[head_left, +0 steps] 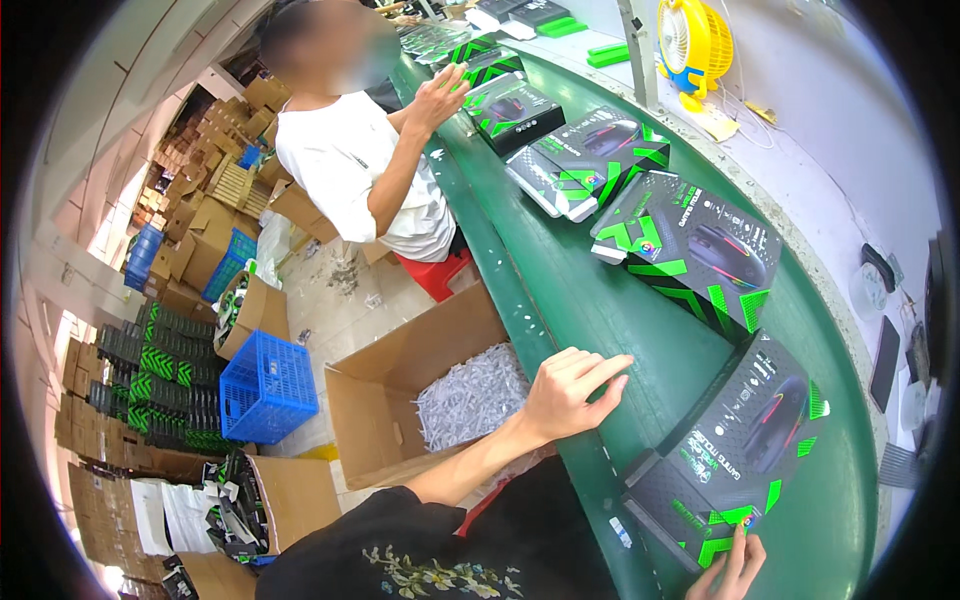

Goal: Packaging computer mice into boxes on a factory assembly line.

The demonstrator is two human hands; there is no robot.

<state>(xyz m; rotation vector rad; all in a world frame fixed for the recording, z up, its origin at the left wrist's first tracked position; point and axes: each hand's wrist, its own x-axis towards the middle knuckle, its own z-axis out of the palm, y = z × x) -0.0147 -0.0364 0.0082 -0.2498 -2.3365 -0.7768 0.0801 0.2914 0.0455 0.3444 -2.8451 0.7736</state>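
Observation:
Near the bottom right, a black and green gaming mouse box (745,440) lies on the green conveyor belt (640,385), its end flap toward me. My right hand (735,572) is at its near edge, fingers stretched out and one fingertip touching the green corner; the hand is partly cut off by the frame. Over the belt's left edge, my left hand (578,395) is held with forefinger and thumb apart and the other fingers loosely bent; nothing shows in it. Just beyond, a second mouse box (695,250) rests on the belt, with a third mouse box (590,155) farther up.
A person in white (350,165) works at the belt's far left side. Beside me stand a cardboard carton (375,400) of shredded paper, a blue crate (265,385) and stacked black-green boxes (165,375). A yellow fan (693,45) and a phone (884,360) sit along the right ledge.

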